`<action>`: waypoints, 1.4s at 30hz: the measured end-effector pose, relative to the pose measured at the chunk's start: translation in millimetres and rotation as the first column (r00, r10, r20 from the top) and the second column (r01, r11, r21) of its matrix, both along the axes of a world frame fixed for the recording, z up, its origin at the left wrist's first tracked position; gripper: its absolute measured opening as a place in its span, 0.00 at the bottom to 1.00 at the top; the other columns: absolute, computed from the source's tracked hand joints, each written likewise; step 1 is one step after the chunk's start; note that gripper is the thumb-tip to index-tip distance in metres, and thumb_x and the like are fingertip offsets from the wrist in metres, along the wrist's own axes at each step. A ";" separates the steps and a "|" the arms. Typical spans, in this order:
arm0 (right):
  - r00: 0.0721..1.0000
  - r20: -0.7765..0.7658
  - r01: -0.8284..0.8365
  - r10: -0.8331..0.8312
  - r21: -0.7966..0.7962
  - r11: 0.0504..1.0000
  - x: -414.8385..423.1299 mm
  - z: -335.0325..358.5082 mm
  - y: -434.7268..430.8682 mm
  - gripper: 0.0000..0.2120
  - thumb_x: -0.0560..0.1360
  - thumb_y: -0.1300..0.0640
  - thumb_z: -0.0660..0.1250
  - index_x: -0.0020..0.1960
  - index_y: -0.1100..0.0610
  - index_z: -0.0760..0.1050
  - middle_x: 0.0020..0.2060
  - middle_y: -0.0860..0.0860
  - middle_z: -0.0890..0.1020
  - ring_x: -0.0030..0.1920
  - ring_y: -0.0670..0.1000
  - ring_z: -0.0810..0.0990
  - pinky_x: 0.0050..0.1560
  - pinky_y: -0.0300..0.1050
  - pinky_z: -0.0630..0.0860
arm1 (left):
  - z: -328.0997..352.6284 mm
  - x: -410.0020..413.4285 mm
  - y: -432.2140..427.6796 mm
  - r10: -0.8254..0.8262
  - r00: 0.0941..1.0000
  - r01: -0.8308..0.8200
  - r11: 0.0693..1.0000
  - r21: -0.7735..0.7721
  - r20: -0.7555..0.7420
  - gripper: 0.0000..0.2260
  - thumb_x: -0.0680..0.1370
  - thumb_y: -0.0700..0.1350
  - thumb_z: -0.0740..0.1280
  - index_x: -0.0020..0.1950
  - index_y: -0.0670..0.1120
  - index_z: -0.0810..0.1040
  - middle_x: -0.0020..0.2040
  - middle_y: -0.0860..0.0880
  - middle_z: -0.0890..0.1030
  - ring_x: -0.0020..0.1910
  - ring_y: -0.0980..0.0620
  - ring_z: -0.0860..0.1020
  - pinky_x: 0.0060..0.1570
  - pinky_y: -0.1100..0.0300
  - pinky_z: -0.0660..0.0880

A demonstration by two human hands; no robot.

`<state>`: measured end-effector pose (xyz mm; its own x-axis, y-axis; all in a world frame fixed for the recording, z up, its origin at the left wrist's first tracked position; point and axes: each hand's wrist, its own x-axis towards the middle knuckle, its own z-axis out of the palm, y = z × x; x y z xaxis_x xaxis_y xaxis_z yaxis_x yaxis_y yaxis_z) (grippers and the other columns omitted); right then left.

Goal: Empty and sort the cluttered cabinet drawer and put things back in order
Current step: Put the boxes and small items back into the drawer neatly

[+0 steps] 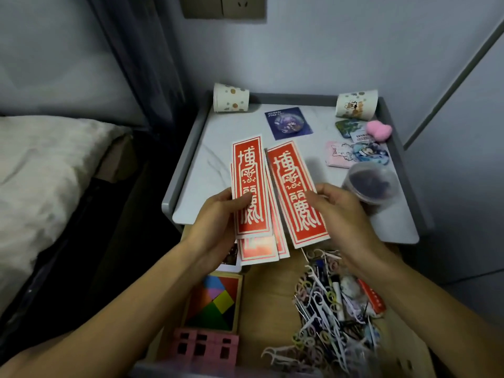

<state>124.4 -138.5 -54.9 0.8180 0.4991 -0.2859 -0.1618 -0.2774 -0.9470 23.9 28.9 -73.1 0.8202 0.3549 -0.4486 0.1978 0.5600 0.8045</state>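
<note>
My left hand grips a stack of red and white cards, thumb across the top card. One single red card is pinched at its right edge by my right hand. Both are held above the front edge of the grey cabinet top. Below them the open drawer holds a tangram puzzle in a wooden frame, a pink block and a heap of several floss picks.
On the cabinet top stand two paper cups, a blue badge card, a pink fluffy item, several stickers and a clear lidded tub. A bed lies to the left, a wall socket above.
</note>
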 end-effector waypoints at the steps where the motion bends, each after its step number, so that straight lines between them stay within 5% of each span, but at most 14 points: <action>1: 0.998 0.023 -0.057 0.057 0.010 0.998 -3.4 -1.5 1.7 0.08 0.81 0.54 0.63 0.54 0.54 0.79 0.42 0.49 0.87 0.41 0.48 0.86 0.42 0.42 0.79 | -0.1 0.6 -2.1 0.003 1.000 -0.003 1.000 -0.003 0.010 0.11 0.82 0.40 0.63 0.63 0.42 0.76 0.54 0.43 0.85 0.51 0.45 0.84 0.51 0.52 0.80; 5: 0.976 0.051 -0.215 0.212 0.063 0.975 -12.3 -6.2 7.5 0.09 0.79 0.57 0.65 0.58 0.57 0.79 0.47 0.50 0.86 0.46 0.48 0.86 0.44 0.37 0.80 | -2.4 1.9 -12.6 0.061 0.998 -0.062 0.997 0.048 0.029 0.12 0.82 0.41 0.64 0.66 0.44 0.74 0.56 0.44 0.84 0.53 0.45 0.84 0.50 0.51 0.82; 11: 0.968 0.040 -0.250 0.249 0.025 0.968 -15.3 -11.4 12.7 0.14 0.76 0.61 0.70 0.61 0.55 0.77 0.50 0.51 0.86 0.48 0.50 0.86 0.55 0.54 0.81 | -1.8 4.5 -26.2 0.050 0.996 -0.052 0.998 0.022 0.072 0.15 0.81 0.39 0.64 0.68 0.45 0.73 0.58 0.43 0.83 0.55 0.43 0.83 0.52 0.51 0.82; 17: 0.897 -0.227 -0.358 0.380 0.131 0.924 -14.7 -9.7 9.7 0.12 0.77 0.62 0.68 0.59 0.56 0.78 0.49 0.55 0.86 0.50 0.54 0.85 0.54 0.51 0.79 | 12.1 9.0 -10.4 0.020 0.982 -0.011 0.999 -0.047 0.188 0.17 0.81 0.46 0.62 0.68 0.41 0.75 0.63 0.43 0.81 0.60 0.48 0.80 0.59 0.53 0.77; 20: 0.870 -0.277 -0.389 0.408 0.121 0.913 -19.8 -13.6 9.9 0.11 0.77 0.59 0.67 0.58 0.55 0.79 0.50 0.54 0.86 0.52 0.53 0.85 0.58 0.52 0.78 | 16.8 10.8 -11.2 0.092 0.978 -0.086 0.995 -0.041 0.185 0.11 0.82 0.44 0.61 0.57 0.40 0.79 0.52 0.44 0.85 0.54 0.48 0.83 0.58 0.53 0.76; 22: 0.889 -0.218 -0.406 0.403 0.032 0.913 -24.1 -15.6 10.1 0.10 0.78 0.53 0.67 0.57 0.53 0.79 0.50 0.50 0.86 0.51 0.49 0.84 0.60 0.51 0.77 | 13.8 12.7 -15.5 0.193 0.958 -0.223 0.967 0.124 0.212 0.06 0.81 0.40 0.62 0.52 0.40 0.77 0.41 0.45 0.84 0.45 0.47 0.84 0.53 0.51 0.78; 23: 0.891 -0.187 -0.423 0.413 -0.016 0.906 -27.0 -15.8 10.0 0.11 0.77 0.50 0.68 0.58 0.50 0.78 0.50 0.48 0.85 0.51 0.46 0.84 0.58 0.47 0.76 | 12.4 13.3 -16.8 0.241 0.933 -0.301 0.931 0.209 0.268 0.05 0.81 0.38 0.61 0.54 0.40 0.75 0.40 0.47 0.82 0.41 0.47 0.82 0.50 0.49 0.79; 26: 0.845 -0.180 -0.520 0.504 -0.059 0.852 -37.6 -12.7 9.4 0.26 0.71 0.45 0.72 0.67 0.40 0.68 0.55 0.41 0.81 0.51 0.40 0.82 0.54 0.39 0.76 | 10.1 15.0 -14.2 0.309 0.838 -0.480 0.808 0.341 0.449 0.26 0.80 0.34 0.61 0.76 0.43 0.58 0.47 0.46 0.78 0.39 0.45 0.79 0.45 0.48 0.80; 28: 0.824 -0.165 -0.556 0.543 -0.043 0.830 -43.3 -13.8 9.3 0.35 0.70 0.48 0.75 0.72 0.38 0.61 0.57 0.38 0.77 0.51 0.42 0.83 0.50 0.40 0.79 | 11.1 15.6 -11.5 0.301 0.815 -0.523 0.750 0.405 0.496 0.31 0.79 0.33 0.60 0.79 0.47 0.53 0.52 0.41 0.76 0.40 0.43 0.79 0.44 0.48 0.80; 32: 0.886 -0.119 -0.454 0.448 -0.025 0.891 -46.0 -16.9 11.6 0.35 0.70 0.54 0.77 0.72 0.44 0.64 0.55 0.42 0.78 0.49 0.46 0.84 0.46 0.38 0.79 | 14.1 13.9 -13.9 0.270 0.814 -0.534 0.697 0.479 0.515 0.26 0.80 0.32 0.59 0.73 0.53 0.58 0.56 0.36 0.73 0.43 0.43 0.80 0.47 0.49 0.82; 36: 0.906 -0.081 -0.419 0.416 -0.022 0.908 -45.5 -17.7 11.0 0.34 0.69 0.56 0.77 0.71 0.45 0.66 0.55 0.42 0.79 0.52 0.44 0.83 0.53 0.39 0.80 | 13.3 13.6 -15.8 0.274 0.804 -0.544 0.697 0.467 0.527 0.18 0.80 0.32 0.60 0.63 0.49 0.62 0.54 0.37 0.73 0.43 0.44 0.80 0.47 0.52 0.81; 42: 0.906 -0.064 -0.417 0.418 0.027 0.908 -48.5 -14.8 11.1 0.31 0.68 0.57 0.78 0.66 0.43 0.70 0.54 0.46 0.81 0.47 0.46 0.85 0.46 0.35 0.79 | 14.5 13.1 -15.7 0.300 0.781 -0.568 0.708 0.421 0.548 0.12 0.79 0.33 0.60 0.56 0.48 0.65 0.51 0.42 0.73 0.43 0.44 0.77 0.46 0.53 0.79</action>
<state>75.9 -127.4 -69.6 0.5130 0.7950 -0.3238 -0.0967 -0.3214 -0.9420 37.0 13.2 -58.6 0.5564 0.7843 0.2746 -0.3739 -0.0588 0.9256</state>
